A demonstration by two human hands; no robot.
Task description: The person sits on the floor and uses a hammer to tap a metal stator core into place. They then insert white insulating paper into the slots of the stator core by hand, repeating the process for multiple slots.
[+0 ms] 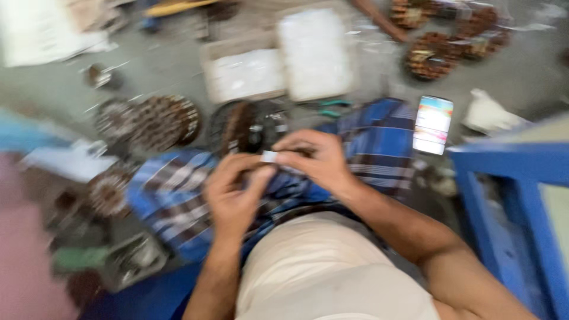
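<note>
Small white strip [269, 156] pinched between both hands above blue checked cloth [379, 148]. Long axis roughly level, left to right; ends blurred. Right hand [317, 160] fingertips closed on strip's right end. Left hand [234, 192] fingers curled, thumb at strip's left end. Phone [432, 124] right of cloth.
</note>
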